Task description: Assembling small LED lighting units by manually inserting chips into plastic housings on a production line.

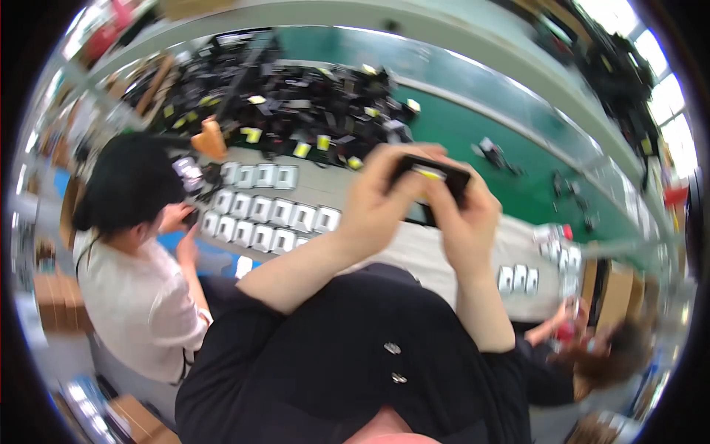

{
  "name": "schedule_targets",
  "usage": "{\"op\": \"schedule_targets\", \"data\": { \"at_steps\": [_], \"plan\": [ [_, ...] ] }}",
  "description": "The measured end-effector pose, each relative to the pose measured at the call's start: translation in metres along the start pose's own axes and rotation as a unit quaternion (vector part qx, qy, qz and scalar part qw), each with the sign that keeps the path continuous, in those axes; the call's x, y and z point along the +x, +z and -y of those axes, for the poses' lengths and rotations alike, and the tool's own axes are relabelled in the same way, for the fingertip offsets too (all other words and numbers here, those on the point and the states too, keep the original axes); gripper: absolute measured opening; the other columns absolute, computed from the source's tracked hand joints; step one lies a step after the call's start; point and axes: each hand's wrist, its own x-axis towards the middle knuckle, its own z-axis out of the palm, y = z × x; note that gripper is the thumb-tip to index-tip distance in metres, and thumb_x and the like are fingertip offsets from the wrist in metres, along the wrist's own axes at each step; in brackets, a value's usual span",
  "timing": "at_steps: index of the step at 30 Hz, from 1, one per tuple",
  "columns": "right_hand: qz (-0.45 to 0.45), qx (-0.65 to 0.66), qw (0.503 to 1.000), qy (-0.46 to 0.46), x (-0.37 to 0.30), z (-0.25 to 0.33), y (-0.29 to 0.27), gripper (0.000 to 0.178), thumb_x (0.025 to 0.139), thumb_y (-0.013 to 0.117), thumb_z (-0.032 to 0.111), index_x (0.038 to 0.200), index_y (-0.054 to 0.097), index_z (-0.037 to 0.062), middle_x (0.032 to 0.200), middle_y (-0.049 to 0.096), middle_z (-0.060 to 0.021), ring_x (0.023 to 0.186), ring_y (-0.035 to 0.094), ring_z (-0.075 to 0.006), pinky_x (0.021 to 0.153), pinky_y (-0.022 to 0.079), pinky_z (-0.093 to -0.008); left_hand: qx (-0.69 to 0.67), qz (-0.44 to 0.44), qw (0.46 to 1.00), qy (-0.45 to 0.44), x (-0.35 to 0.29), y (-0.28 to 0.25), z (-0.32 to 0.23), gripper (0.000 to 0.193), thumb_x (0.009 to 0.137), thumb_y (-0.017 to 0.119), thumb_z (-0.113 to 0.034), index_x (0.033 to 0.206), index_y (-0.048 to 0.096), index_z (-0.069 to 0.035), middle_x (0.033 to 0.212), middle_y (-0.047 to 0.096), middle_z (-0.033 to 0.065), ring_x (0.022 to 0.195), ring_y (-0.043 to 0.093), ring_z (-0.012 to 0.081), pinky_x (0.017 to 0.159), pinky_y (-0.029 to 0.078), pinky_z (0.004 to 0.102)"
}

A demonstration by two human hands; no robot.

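Centre of the frame, slightly high: held up a dark, flat device (454, 180), exact kind lost to blur, with left hand (379, 194) and right hand (471, 214) clamped on its opposite ends and thumbs (442, 200) pressed to the face close to a yellow label (428, 174). Raised in front of the beige desk (418, 255), with no other support in view; could not tell how high above it.

Risked, by all appearances, a slip: with grip mostly at the ends, could have lost hold through a shift of one thumb or too smooth a surface. Could then have fallen to the desk, or against the rows of pale-framed pieces (261, 211) left of centre, and knocked those out of line. Might also have rubbed or lifted the label by pressing too hard. Near the heap of black items (296, 100) at upper left, might have gone astray among lookalikes if laid down there. Alongside a co-worker in a pale shirt (140, 296) at far left, risked a jolt from a stray movement, given the close quarters.
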Motion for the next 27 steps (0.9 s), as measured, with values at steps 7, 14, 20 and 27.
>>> {"op": "schedule_targets", "data": {
  "at_steps": [7, 14, 20, 27],
  "plan": [
    [0.040, -0.126, 0.986, 0.102, -0.026, -0.043, -0.034, 0.056, 0.077, 0.062, 0.007, 0.130, 0.045, 0.0104, 0.127, 0.043, -0.0081, 0.110, 0.048, -0.0203, 0.088, 0.041, -0.0342, 0.161, -0.357, 0.920, -0.011, 0.059, -0.144, 0.089, 0.026, 0.089, 0.053, -0.014, 0.107, 0.050, 0.004, 0.096, 0.058, 0.0133, 0.088, 0.054, 0.0186, 0.081, 0.043, 0.0332],
    [0.105, -0.190, 0.941, 0.259, -0.079, -0.098, -0.071, 0.051, 0.078, 0.061, 0.009, 0.127, 0.047, 0.0085, 0.120, 0.051, -0.0062, 0.106, 0.050, -0.0165, 0.079, 0.046, -0.0293, 0.396, -0.664, 0.611, -0.168, 0.126, -0.347, 0.099, 0.102, 0.070, 0.065, -0.056, 0.139, 0.011, -0.004, 0.143, 0.014, 0.0218, 0.127, 0.025, 0.0442, 0.091, 0.039, 0.0547],
    [0.127, -0.064, 0.920, 0.365, -0.034, -0.208, -0.093, 0.051, 0.078, 0.065, 0.015, 0.125, 0.047, 0.0052, 0.104, 0.059, -0.0132, 0.091, 0.059, -0.0200, 0.079, 0.048, -0.0300, 0.416, -0.418, 0.797, -0.129, 0.055, -0.285, 0.165, 0.058, 0.081, 0.063, -0.024, 0.124, 0.040, 0.008, 0.122, 0.048, 0.0199, 0.111, 0.049, 0.0278, 0.092, 0.039, 0.0344],
    [0.033, -0.399, 0.855, 0.329, 0.075, -0.368, -0.159, 0.068, 0.072, 0.068, 0.028, 0.131, 0.040, 0.0104, 0.122, 0.045, -0.0210, 0.112, 0.048, -0.0353, 0.094, 0.042, -0.0404, 0.262, -0.088, 0.873, -0.403, -0.052, -0.147, 0.166, 0.026, 0.088, 0.053, -0.006, 0.113, 0.054, 0.000, 0.110, 0.058, 0.0108, 0.094, 0.059, 0.0168, 0.082, 0.046, 0.0268]
  ]
}}
